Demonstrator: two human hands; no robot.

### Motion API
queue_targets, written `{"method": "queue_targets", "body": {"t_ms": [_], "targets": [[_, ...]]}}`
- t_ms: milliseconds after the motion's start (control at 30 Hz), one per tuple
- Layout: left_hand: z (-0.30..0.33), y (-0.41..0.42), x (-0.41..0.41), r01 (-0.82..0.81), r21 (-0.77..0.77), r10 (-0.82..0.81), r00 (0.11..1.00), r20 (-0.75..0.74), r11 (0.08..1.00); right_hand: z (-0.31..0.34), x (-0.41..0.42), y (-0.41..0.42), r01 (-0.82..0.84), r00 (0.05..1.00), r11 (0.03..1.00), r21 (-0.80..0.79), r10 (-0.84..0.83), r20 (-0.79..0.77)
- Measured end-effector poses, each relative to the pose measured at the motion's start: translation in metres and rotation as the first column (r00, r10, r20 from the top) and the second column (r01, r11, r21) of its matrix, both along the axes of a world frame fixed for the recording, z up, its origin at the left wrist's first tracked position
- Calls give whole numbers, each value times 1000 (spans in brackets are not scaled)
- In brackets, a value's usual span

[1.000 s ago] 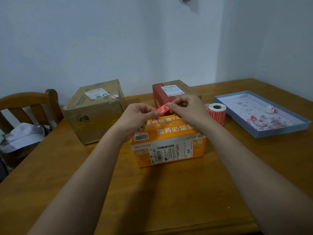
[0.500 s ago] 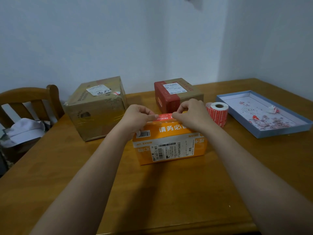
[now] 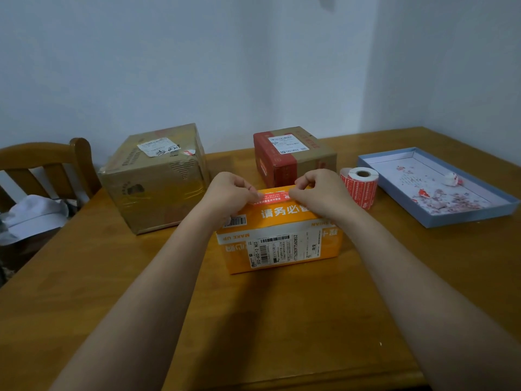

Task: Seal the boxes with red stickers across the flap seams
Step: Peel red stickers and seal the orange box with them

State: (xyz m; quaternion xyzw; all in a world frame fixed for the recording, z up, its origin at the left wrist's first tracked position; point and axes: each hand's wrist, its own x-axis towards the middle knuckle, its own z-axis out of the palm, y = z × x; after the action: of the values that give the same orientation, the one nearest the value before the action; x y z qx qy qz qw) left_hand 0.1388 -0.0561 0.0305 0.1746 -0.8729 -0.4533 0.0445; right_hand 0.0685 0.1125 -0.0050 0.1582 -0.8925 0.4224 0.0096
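While the orange box (image 3: 279,238) sits mid-frame on the tabletop (image 3: 282,320), the red sticker (image 3: 275,198) lies left-to-right along its top far edge, between both hands. Left hand (image 3: 229,193) and right hand (image 3: 321,193) each pinch 1 end, fingers curled, forearms converging.

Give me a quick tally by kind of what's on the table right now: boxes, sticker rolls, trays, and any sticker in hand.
Boxes: 3, namely the orange box, the brown cardboard box and the red-taped box
Sticker roll: 1
Blue tray: 1
Red sticker: 1, pinched between left hand and right hand
Total: 6
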Motion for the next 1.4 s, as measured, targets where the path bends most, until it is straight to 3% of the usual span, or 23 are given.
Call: {"method": "queue_targets", "body": {"t_ms": [867,1200,1400], "targets": [[-5,0,-10,-54,-10,54,997,47,999,-5,-5,-4,26,998,995,97,-21,-55],[-2,0,-14,-60,-5,60,992,107,998,-4,-5,-6,27,999,997,79,-25,-37],[0,-7,-12,-49,75,39,991,127,996,-2,-3,-5,34,999,999,-6,-34,-10]]}}
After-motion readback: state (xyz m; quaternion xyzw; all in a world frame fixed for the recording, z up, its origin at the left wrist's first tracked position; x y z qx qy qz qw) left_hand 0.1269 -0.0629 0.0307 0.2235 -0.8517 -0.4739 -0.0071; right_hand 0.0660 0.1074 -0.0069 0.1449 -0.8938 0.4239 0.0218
